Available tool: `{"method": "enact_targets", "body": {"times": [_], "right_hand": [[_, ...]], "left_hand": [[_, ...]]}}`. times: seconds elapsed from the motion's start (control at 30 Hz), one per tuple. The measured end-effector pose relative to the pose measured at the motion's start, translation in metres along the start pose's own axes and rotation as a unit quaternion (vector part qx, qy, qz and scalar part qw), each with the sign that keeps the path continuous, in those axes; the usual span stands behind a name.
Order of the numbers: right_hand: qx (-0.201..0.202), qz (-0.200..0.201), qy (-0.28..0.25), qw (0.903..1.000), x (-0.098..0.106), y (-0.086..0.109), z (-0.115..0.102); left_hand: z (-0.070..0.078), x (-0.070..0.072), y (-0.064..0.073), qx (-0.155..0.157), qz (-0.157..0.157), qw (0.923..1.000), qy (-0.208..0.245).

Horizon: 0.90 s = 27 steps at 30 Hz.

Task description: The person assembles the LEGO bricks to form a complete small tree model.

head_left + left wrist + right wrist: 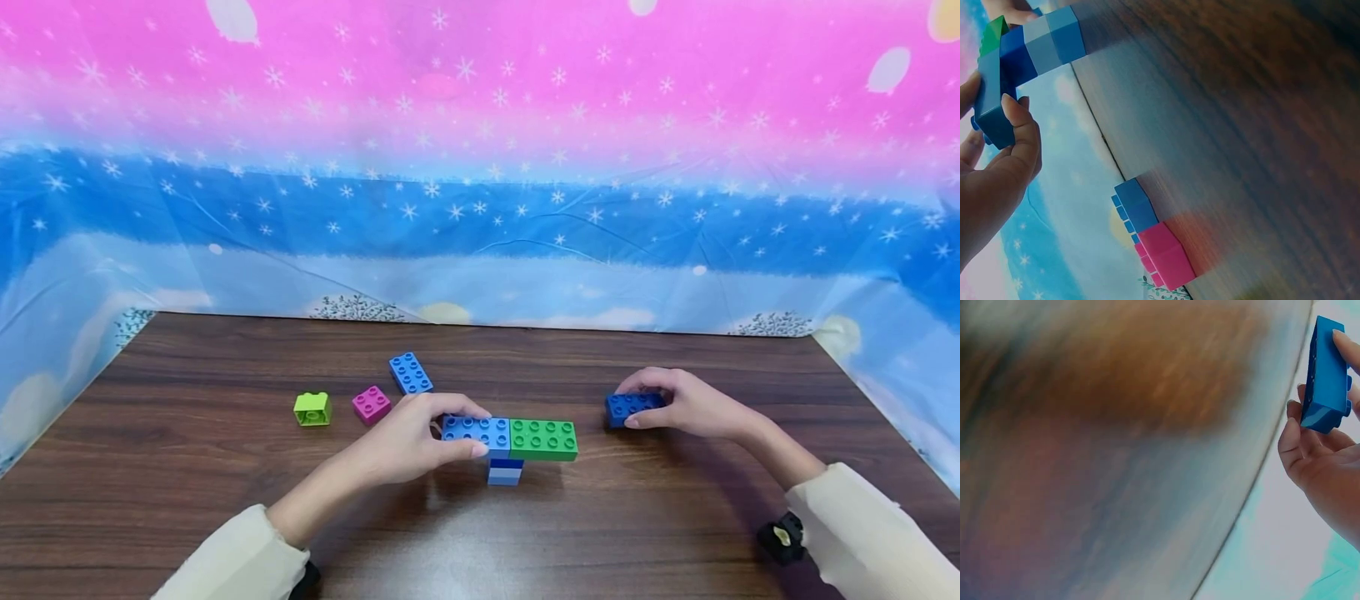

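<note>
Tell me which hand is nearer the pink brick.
Left. The left hand is just right of the pink brick; the right hand is much farther right, past the green brick.

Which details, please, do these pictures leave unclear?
Head view: right end of the dark blue brick, hidden by the right hand.
Head view: part of the blue brick beside the green brick, hidden by the left hand.
Left wrist view: most of the right hand, beyond the top edge.
Right wrist view: grain of the table, blurred.
</note>
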State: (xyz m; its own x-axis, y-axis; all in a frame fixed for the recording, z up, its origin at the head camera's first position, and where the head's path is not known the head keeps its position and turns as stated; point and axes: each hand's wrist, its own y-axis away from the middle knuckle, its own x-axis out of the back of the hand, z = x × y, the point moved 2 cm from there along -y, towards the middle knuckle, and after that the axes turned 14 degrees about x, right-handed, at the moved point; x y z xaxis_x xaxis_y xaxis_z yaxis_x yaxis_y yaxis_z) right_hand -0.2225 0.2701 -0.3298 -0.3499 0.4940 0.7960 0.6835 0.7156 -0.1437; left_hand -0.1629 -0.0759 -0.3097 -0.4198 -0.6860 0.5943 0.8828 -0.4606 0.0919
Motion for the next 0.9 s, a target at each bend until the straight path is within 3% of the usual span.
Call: {"method": "enact_targets", "body": {"times": [0.33,0.6,0.9], "right_hand": [[-0.003,0.02,-0.014,0.9997,0.011,-0.006,-0.031],[0.036,0.03,-0.012,0.9988,0.018,-0.013,-0.056],[0.057,0.02,-0.002,0.9982,0.01,-0.025,-0.083]], "left_hand": [[0.0,0.0,0.0,-0.001,0.001,1.0,-0.002],[0.0,0.0,0.0,0.004,0.0,1.0,0.0],[0.001,0.0,0.0,0.004,-0.003,1.0,0.003]]}}
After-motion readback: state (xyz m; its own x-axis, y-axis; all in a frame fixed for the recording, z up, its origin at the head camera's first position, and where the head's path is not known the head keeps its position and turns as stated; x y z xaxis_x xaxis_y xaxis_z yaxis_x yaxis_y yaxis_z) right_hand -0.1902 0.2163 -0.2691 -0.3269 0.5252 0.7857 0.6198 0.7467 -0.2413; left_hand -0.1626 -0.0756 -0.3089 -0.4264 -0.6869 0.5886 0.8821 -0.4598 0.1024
